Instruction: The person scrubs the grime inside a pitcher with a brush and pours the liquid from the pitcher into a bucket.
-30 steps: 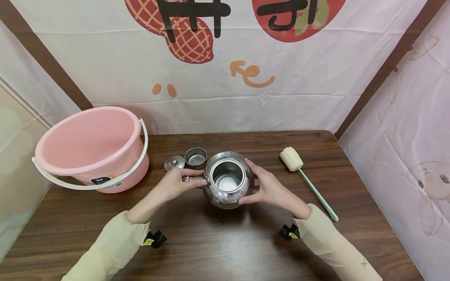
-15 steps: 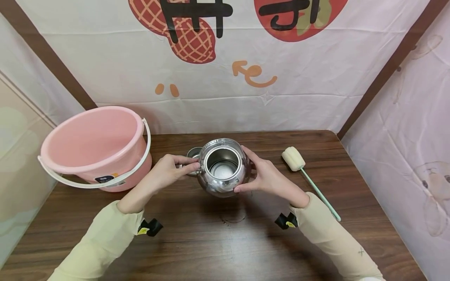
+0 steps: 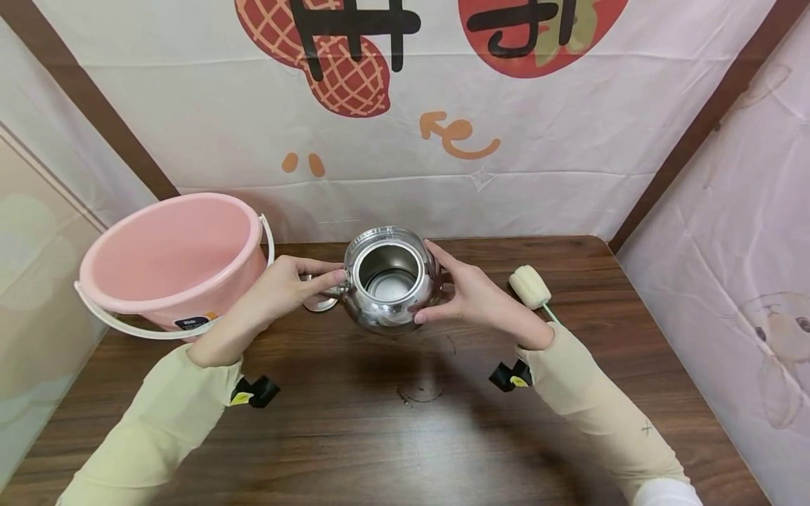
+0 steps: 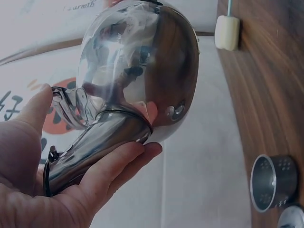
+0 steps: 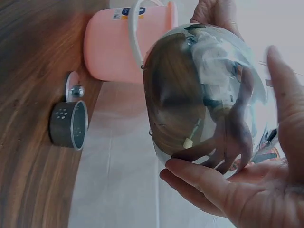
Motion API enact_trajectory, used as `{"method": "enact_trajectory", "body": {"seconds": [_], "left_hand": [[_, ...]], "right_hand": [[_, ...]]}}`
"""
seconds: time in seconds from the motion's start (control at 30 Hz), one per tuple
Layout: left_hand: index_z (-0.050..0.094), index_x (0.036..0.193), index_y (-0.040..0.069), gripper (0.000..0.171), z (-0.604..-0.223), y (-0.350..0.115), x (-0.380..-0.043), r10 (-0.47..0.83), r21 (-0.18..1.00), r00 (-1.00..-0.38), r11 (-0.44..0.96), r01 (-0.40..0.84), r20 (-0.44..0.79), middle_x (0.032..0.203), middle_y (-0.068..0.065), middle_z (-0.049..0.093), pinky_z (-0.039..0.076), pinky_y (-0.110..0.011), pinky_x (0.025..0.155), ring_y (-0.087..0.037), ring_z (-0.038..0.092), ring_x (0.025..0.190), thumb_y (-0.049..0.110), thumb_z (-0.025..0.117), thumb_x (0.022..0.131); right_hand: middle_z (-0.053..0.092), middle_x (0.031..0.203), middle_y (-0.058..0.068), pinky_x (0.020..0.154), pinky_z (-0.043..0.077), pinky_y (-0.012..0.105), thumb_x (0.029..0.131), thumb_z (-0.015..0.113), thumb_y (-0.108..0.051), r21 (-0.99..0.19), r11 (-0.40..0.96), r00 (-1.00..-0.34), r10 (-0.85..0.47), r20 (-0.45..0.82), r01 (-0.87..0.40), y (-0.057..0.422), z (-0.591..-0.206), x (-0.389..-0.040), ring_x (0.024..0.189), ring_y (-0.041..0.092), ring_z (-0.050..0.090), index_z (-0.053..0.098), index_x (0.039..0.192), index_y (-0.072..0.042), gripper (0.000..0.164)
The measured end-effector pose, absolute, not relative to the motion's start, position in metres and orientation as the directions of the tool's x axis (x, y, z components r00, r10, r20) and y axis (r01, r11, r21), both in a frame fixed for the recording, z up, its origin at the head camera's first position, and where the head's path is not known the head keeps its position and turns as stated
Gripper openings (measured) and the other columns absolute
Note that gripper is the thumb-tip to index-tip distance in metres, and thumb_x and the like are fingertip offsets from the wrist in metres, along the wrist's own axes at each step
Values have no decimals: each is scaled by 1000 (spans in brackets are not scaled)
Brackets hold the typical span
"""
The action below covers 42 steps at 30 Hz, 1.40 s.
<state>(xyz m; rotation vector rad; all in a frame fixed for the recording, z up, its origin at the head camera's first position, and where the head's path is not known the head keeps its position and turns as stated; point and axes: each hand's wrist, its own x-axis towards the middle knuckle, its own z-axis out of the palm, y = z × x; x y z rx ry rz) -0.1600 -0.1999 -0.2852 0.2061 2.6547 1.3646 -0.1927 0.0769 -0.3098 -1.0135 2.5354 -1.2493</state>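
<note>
A shiny stainless steel teapot (image 3: 380,309) is held up off the table between both hands, its lidless round mouth facing the head camera. My left hand (image 3: 278,284) grips the tube-like part (image 4: 97,147) jutting from the pot's side, fingers under it and thumb at a metal loop (image 4: 71,111). On the other side, my right hand (image 3: 471,295) clasps the rounded body with thumb and fingers spread apart. A perforated strainer cup (image 5: 69,124) stands on the table, hidden behind the pot in the head view. Beside it lies the lid (image 5: 72,88) with its knob.
The pink bucket (image 3: 171,246) with a white handle stands at the back left. A sponge brush (image 3: 530,287) with a green stick lies on the right, partly behind the right forearm. A printed cloth wall (image 3: 405,190) rises behind the wooden table (image 3: 392,436).
Both hands have raised the teapot and moved it back and to the left. It now hides the strainer cup and part of the lid in the head view.
</note>
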Motion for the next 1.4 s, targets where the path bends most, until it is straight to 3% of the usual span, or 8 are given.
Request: {"method": "enact_trajectory", "body": {"seconds": [0.2, 0.33, 0.47, 0.73, 0.97, 1.1, 1.23, 1.4], "left_hand": [[58, 118, -3, 50, -270, -211, -162, 190, 839, -977, 544, 26, -93, 102, -19, 65, 48, -18, 74, -11, 66, 77, 35, 60, 87], [54, 121, -6, 51, -260, -220, -165, 219, 866, -971, 498, 30, -92, 106, -19, 63, 47, -15, 76, -10, 66, 82, 32, 58, 88], [51, 124, -7, 50, -252, -228, -168, 238, 874, -967, 485, 38, -90, 111, -17, 61, 48, -16, 78, -5, 64, 84, 28, 57, 90], [48, 126, -8, 51, -240, -246, -173, 223, 852, -972, 521, 51, -79, 103, -3, 63, 48, -15, 76, 2, 62, 80, 27, 56, 90], [42, 128, -12, 51, -230, -262, -179, 252, 882, -965, 466, 60, -68, 96, 7, 65, 49, -18, 75, 1, 62, 83, 22, 53, 92], [46, 127, -9, 49, -227, -268, -180, 234, 861, -972, 502, 86, -40, 99, 3, 66, 50, -19, 75, -1, 63, 85, 24, 54, 91], [46, 128, -7, 46, -227, -279, -182, 220, 872, -975, 478, 104, -4, 99, 10, 66, 49, -19, 76, -1, 63, 87, 20, 53, 91], [63, 112, 19, 24, -227, -294, -184, 185, 899, -981, 419, 131, 56, 100, 16, 63, 50, -19, 75, -2, 63, 86, 14, 57, 89]], "right_hand": [[53, 121, 21, 87, 47, 35, 84, 64, -15, -776, 387, -737, -661, 144, -498, 71, -292, -202, 108, 27, 54, 19, 144, -1, 76], [59, 106, 18, 83, 47, 35, 92, 53, -18, -775, 354, -725, -663, 186, -523, 65, -281, -208, 96, 25, 58, 24, 142, 1, 61], [61, 96, 15, 77, 46, 32, 95, 46, -27, -788, 330, -731, -649, 211, -520, 57, -274, -213, 85, 21, 58, 28, 141, -1, 55], [57, 116, 21, 85, 48, 30, 96, 45, -16, -921, 217, -788, -601, 136, -325, 36, -258, -217, 105, 24, 58, 30, 141, -7, 49], [60, 114, 14, 83, 45, 29, 95, 47, -25, -843, 344, -805, -570, 164, -414, 19, -247, -225, 100, 17, 58, 31, 140, -6, 52], [60, 110, 11, 80, 45, 27, 94, 48, -27, -831, 360, -809, -563, 169, -424, 9, -242, -229, 99, 14, 56, 38, 136, -5, 49], [60, 104, 8, 79, 43, 25, 94, 49, -30, -817, 381, -812, -559, 168, -432, -2, -237, -233, 96, 13, 55, 36, 138, -5, 52], [62, 101, 4, 81, 40, 22, 92, 51, -36, -819, 387, -818, -551, 164, -425, -17, -233, -236, 93, 9, 53, 30, 142, -10, 60]]}}
